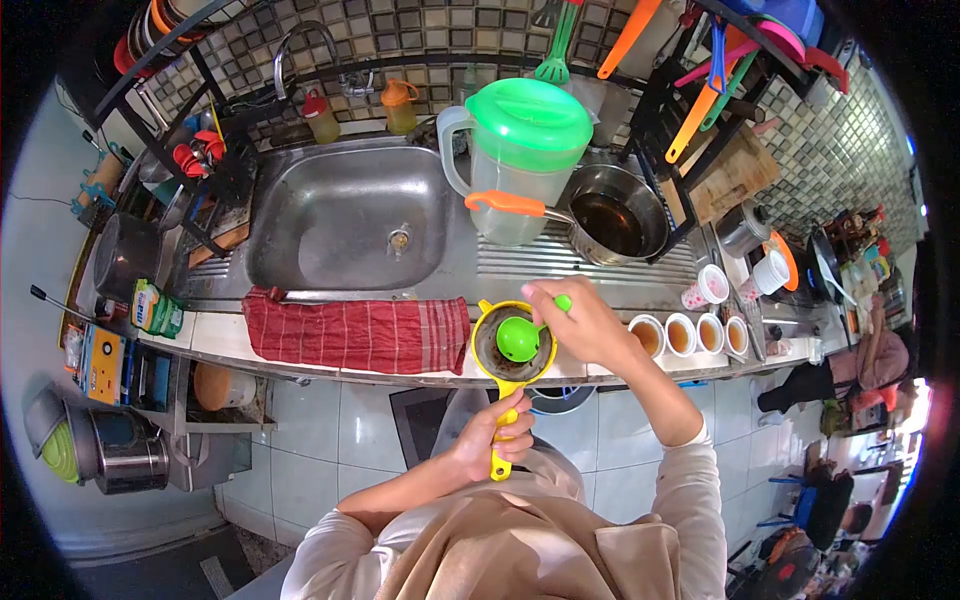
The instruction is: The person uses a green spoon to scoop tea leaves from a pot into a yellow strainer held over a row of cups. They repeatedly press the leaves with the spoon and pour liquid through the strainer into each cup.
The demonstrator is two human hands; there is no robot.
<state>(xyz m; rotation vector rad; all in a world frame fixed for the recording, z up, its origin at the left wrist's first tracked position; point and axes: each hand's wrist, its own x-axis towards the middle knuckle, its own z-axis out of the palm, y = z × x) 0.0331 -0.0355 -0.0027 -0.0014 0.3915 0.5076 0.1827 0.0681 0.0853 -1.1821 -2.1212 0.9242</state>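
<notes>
My left hand grips the handle of a yellow strainer, held over the front edge of the counter. My right hand holds a green spoon, its bowl pressed down inside the strainer on dark wet residue. To the right of my right hand stand several small cups of brown tea in a row on the counter edge.
A clear jug with a green lid and a steel saucepan with an orange handle sit on the drainboard. A steel sink lies to the left, a red checked cloth over its front edge. Utensil racks hang above.
</notes>
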